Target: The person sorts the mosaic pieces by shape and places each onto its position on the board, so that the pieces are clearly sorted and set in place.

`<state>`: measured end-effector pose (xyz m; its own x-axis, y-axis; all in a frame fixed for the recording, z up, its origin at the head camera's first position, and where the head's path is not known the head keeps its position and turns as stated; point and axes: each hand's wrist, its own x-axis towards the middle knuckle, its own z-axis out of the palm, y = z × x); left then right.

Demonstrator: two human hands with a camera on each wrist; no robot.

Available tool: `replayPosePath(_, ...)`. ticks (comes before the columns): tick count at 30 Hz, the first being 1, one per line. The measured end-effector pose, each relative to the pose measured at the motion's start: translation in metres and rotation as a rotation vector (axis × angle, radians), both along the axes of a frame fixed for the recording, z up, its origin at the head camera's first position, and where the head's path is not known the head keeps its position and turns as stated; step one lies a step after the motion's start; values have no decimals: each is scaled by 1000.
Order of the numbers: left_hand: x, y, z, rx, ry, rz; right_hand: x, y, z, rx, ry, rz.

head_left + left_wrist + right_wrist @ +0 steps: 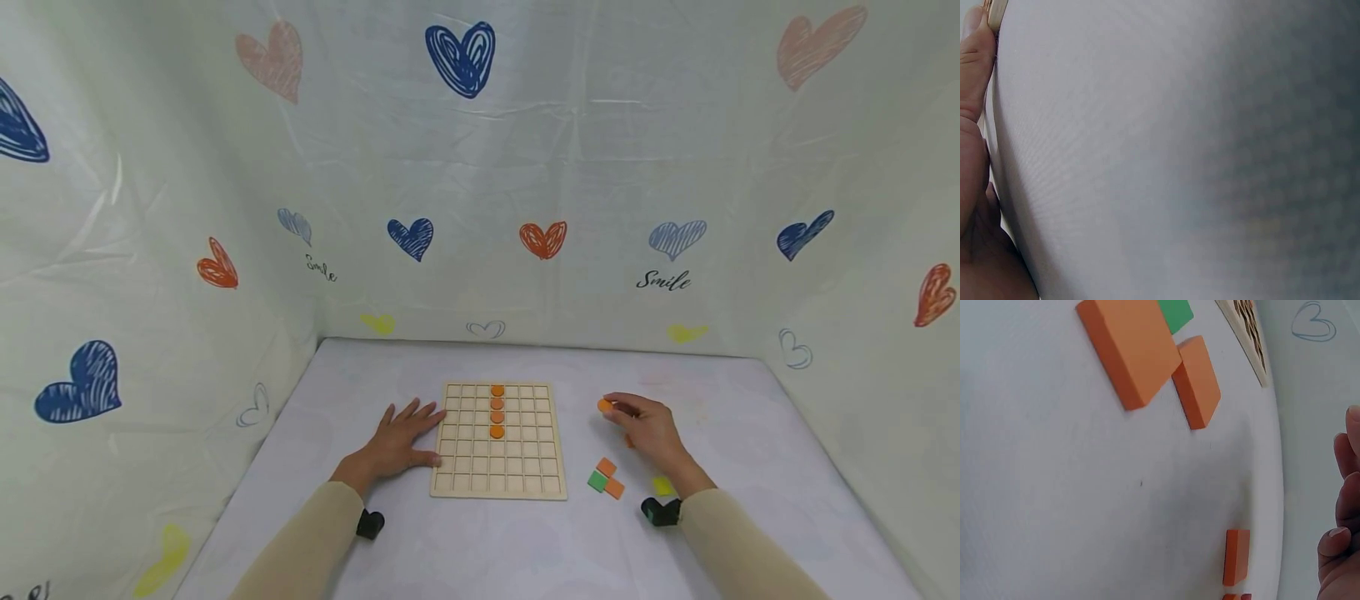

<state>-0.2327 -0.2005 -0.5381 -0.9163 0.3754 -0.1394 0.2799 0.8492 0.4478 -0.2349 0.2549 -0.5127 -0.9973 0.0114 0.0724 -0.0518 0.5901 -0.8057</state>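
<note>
A square wooden grid board [527, 458] lies on the table, with several round orange discs [497, 417] lined up in one column from its far edge. My left hand [393, 446] rests with spread fingers against the board's left side; in the left wrist view its thumb [975, 69] meets the board's edge [997, 15]. Right of the board, my right hand [651, 427] pinches an orange disc [604, 405] between thumb and fingers, raised over the table. Only part of that hand [1341, 550] shows in the right wrist view, and the disc is out of frame there.
Nearer me than the right hand, a green square tile [597, 481] lies against two orange square tiles [614, 487]. Another orange tile [629, 442] is partly hidden under the right hand. A yellow tile [663, 486] lies beside the right wrist. A heart-printed curtain [480, 167] surrounds the table.
</note>
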Motion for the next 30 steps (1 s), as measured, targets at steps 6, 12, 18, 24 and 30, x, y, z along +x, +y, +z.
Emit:
replayPosePath(6,0,0,0,-11,0,3,-4,-16,0,20,5,-4)
replayPosePath(12,0,0,0,-9,0,3,-6,-33,0,-40,2,22)
replayPosePath(18,-1,0,1,-9,-2,-2,-6,-50,2,-51,-1,40)
replayPosePath(24,-1,0,1,-4,-4,0,-5,-65,1,-64,-10,50)
replayPosePath(30,-1,0,0,-3,-1,1,-5,-76,-3,-87,-15,76)
